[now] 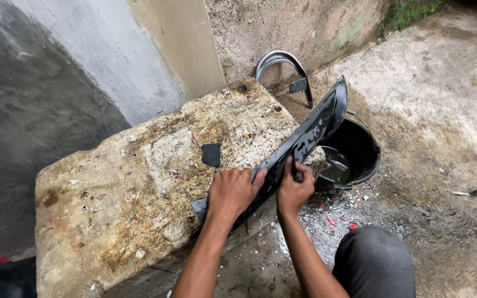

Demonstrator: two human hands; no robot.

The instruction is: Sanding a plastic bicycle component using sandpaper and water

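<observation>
A long, curved, glossy black panel (311, 128) lies tilted along the right edge of a rough concrete block (139, 193), its upper end over a black bucket. My left hand (230, 193) presses flat on the panel's lower end, holding it against the block. My right hand (293, 187) has its fingers closed on a small dark piece, pressed onto the wet panel surface just right of the left hand. What that piece is cannot be made out.
A small dark square scrap (211, 154) lies on the block. The black bucket (360, 149) holds some water. A second curved panel (282, 63) leans by the wall. My knee (374, 262) is at lower right. The ground is wet with red and white chips.
</observation>
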